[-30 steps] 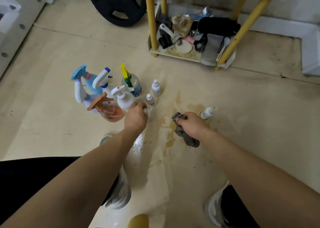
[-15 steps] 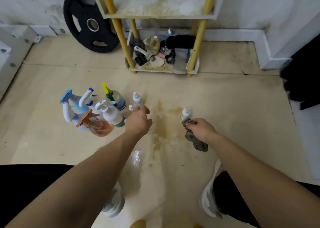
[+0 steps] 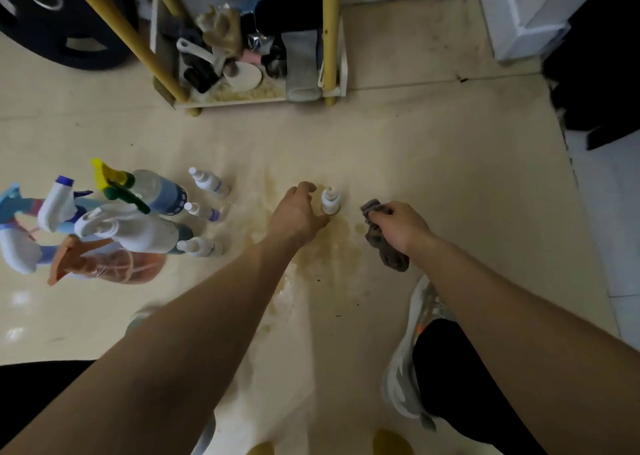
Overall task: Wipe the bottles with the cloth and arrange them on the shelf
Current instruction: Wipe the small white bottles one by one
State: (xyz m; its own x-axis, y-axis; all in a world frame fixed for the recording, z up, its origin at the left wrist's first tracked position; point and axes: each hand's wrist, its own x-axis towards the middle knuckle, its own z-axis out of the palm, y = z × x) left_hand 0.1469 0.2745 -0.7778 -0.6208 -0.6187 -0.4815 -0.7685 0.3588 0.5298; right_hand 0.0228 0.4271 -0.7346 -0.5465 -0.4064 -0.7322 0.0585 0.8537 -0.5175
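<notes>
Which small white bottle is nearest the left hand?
The lone bottle between the left hand and the cloth; the other three stand beside the spray bottles.

Head view, downward, apparently near floor point(image 3: 450, 177)

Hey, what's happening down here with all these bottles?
A person is cleaning bottles. The right hand grips a grey cloth. The left hand curls beside a small white bottle standing on the stained floor, though whether it grips yet is unclear. More spray bottles stand to the left, and the yellow-legged shelf is beyond.
</notes>
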